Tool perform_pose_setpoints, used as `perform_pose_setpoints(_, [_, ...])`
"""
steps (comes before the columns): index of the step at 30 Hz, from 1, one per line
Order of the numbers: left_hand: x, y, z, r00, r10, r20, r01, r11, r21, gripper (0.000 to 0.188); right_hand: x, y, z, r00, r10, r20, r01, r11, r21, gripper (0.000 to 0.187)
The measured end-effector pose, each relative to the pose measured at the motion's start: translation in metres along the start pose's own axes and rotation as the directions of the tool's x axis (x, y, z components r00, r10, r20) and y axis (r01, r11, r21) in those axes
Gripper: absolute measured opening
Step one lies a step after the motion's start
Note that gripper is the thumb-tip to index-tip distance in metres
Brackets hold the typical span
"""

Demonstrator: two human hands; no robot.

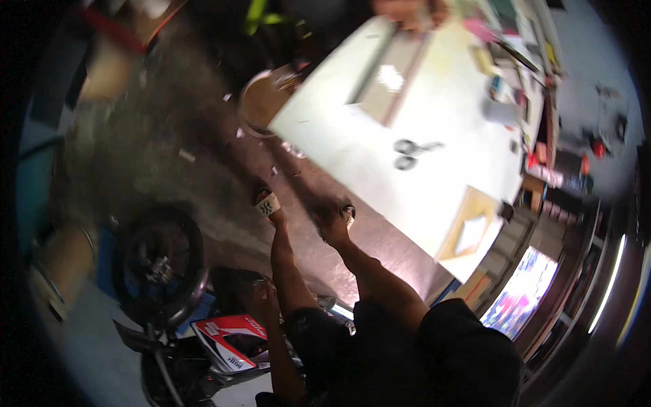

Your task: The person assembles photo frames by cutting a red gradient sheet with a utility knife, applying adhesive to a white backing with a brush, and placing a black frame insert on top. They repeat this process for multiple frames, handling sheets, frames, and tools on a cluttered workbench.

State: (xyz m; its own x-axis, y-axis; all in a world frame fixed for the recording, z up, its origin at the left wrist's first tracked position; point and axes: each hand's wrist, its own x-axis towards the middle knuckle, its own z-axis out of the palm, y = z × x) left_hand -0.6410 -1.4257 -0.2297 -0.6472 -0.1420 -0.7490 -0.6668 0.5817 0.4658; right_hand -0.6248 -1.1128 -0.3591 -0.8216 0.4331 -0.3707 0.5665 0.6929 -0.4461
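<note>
My left hand (264,293) hangs low beside my leg, near the red and white motorcycle fairing (234,342). It is dark and blurred, so its fingers cannot be made out. My right hand is out of view; dark cloth fills the lower right. In front of me stands a white table (325,136). Scissors with dark handles (405,154) lie on it, apart from my hands. Farther back is a flat, shiny grey-brown piece (388,88), with another person's blurred hand (410,12) at its far end. A brown board (468,224) bearing a white sheet lies at the near right corner.
A round bucket (261,105) stands on the floor by the table's left corner, with scraps around it. To my left is a motorcycle wheel (159,264). A lit screen (521,292) and shelves line the right side. Blurred small items crowd the table's far right edge.
</note>
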Motion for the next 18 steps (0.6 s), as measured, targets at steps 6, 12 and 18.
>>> perform_pose_setpoints(6, [-0.019,0.141,0.045,0.930,0.235,0.282,-0.238,0.971,-0.027,0.045,-0.145,-0.016,-0.239,0.812,0.573,-0.113,-0.518,0.795,0.316,0.081])
perform_pose_setpoints(12, [-0.078,0.239,0.176,0.854,0.159,0.495,0.129,0.857,-0.499,0.067,-0.261,0.042,-0.305,0.941,0.322,-0.100,-0.290,0.924,0.248,0.070])
perform_pose_setpoints(18, [-0.182,0.296,0.254,0.899,0.109,0.424,0.194,0.769,-0.609,0.072,-0.438,0.130,-0.316,0.747,0.662,-0.064,-0.529,0.649,0.547,0.067])
